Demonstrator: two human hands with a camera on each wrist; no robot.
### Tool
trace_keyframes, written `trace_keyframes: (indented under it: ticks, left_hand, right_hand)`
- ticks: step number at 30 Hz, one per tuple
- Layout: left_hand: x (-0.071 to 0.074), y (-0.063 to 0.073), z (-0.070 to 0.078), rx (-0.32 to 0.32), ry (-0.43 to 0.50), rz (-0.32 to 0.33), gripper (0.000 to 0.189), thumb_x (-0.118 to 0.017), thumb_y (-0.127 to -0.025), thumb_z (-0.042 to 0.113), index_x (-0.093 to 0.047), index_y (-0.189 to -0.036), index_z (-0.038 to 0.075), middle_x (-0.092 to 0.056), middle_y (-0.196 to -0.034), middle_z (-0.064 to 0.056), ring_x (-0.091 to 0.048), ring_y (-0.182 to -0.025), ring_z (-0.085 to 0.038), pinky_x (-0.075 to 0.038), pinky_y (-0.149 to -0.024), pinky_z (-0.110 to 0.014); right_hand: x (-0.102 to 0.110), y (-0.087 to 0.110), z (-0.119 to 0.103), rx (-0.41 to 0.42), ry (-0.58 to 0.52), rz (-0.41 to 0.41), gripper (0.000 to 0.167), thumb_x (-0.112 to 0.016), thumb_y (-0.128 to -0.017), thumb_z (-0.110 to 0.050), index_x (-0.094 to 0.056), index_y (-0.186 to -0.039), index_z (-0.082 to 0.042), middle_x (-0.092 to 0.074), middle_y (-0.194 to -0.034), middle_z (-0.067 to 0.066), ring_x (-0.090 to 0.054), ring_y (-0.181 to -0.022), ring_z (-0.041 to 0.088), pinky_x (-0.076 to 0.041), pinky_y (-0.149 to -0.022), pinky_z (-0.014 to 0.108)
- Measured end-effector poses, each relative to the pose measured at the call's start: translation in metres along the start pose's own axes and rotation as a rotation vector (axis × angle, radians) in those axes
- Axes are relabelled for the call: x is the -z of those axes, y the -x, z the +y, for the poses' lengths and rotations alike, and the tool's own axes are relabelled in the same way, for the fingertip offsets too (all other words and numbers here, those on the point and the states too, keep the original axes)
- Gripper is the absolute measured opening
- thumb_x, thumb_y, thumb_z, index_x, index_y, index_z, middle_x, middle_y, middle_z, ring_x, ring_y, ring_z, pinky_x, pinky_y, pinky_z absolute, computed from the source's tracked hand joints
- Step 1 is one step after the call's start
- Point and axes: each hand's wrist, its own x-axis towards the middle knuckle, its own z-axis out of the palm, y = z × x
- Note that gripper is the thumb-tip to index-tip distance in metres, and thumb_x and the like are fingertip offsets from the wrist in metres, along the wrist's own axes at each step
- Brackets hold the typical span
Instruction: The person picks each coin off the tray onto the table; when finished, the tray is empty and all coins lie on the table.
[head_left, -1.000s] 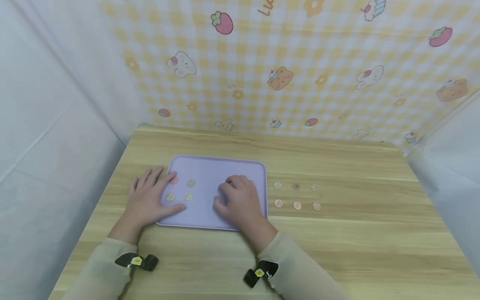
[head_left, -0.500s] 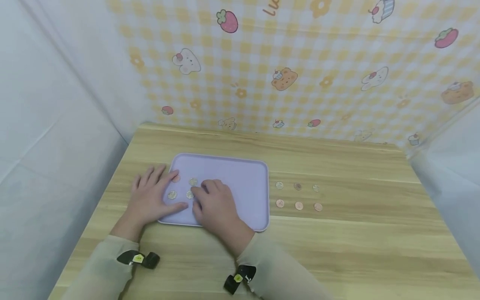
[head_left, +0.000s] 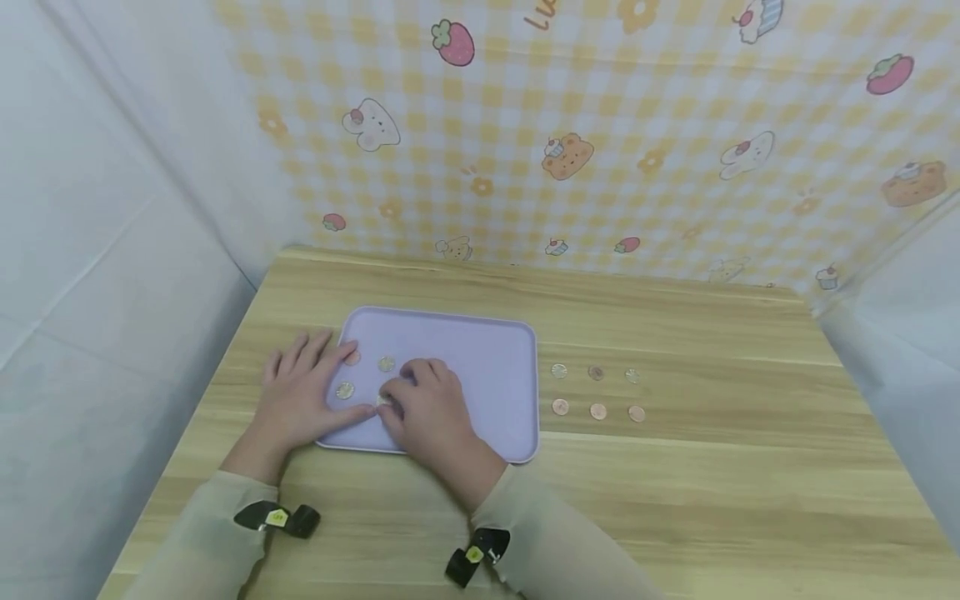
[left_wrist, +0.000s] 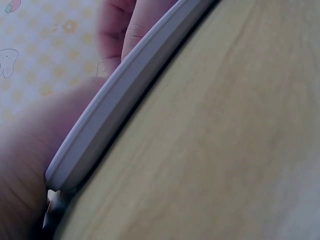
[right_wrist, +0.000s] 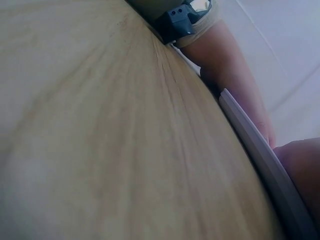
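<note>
1. Coin (head_left: 382, 401) in the tray (head_left: 487, 375), between thumb and index of the right hand (head_left: 433, 410); we read a pinch.
2. We judge it light, stiff, slippery, not fragile; best held by opposite edges.
3. Left hand (head_left: 296, 400) spans the tray's left rim, fingers apart; one fingertip partly hides a coppery coin (head_left: 353, 358).
4. We can't read the pinched coin's face; wrist views show no coins.

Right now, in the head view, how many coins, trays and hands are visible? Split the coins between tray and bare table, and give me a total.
Tray coins: 4
Table coins: 6
Tray: 1
Hands: 2 (the right one partly covers a tray coin)
Total: 13
</note>
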Motion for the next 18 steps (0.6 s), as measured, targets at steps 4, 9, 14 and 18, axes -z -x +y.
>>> trace_keyframes:
  ticks: [4, 9, 14, 18]
  left_hand:
    - [0.0009, 0.0003, 0.0005, -0.003, -0.001, -0.005, 0.105, -0.077, -0.078, 0.079, -0.047, -0.16, 0.02, -0.027, -0.171, -0.024, -0.017, -0.154, -0.057, -0.004, -0.116, -0.081]
    - [0.0003, -0.0012, -0.0006, -0.002, -0.005, -0.019, 0.106, -0.076, -0.078, 0.08, -0.046, -0.16, 0.021, -0.026, -0.171, -0.023, -0.016, -0.154, -0.057, -0.002, -0.116, -0.081]
    - [-0.0003, -0.0027, -0.0011, -0.009, -0.007, -0.006, 0.105, -0.077, -0.078, 0.08, -0.047, -0.16, 0.021, -0.027, -0.17, -0.023, -0.017, -0.154, -0.057, -0.003, -0.115, -0.082]
    - [0.0003, -0.0035, -0.0012, -0.013, -0.008, -0.003, 0.105, -0.077, -0.078, 0.079, -0.047, -0.159, 0.021, -0.028, -0.17, -0.024, -0.017, -0.154, -0.057, -0.003, -0.115, -0.081]
  right_hand:
    - [0.0008, -0.0012, -0.0012, -0.063, -0.087, -0.052, 0.02, -0.077, -0.098, -0.044, -0.08, -0.107, -0.026, -0.065, -0.129, 0.003, -0.055, -0.125, 0.025, -0.046, -0.107, 0.045]
    - [0.002, -0.0043, -0.0012, -0.135, -0.162, -0.136, 0.022, -0.077, -0.098, -0.045, -0.077, -0.107, -0.024, -0.062, -0.136, 0.002, -0.049, -0.135, 0.026, -0.039, -0.114, 0.046]
    - [0.0011, -0.0055, -0.0003, -0.159, -0.18, -0.149, 0.025, -0.077, -0.098, -0.045, -0.076, -0.11, -0.023, -0.061, -0.138, 0.002, -0.047, -0.137, 0.026, -0.038, -0.114, 0.046]
    - [0.0021, -0.0057, -0.0006, -0.164, -0.181, -0.151, 0.025, -0.077, -0.098, -0.044, -0.076, -0.11, -0.022, -0.06, -0.138, 0.002, -0.047, -0.137, 0.026, -0.038, -0.114, 0.046]
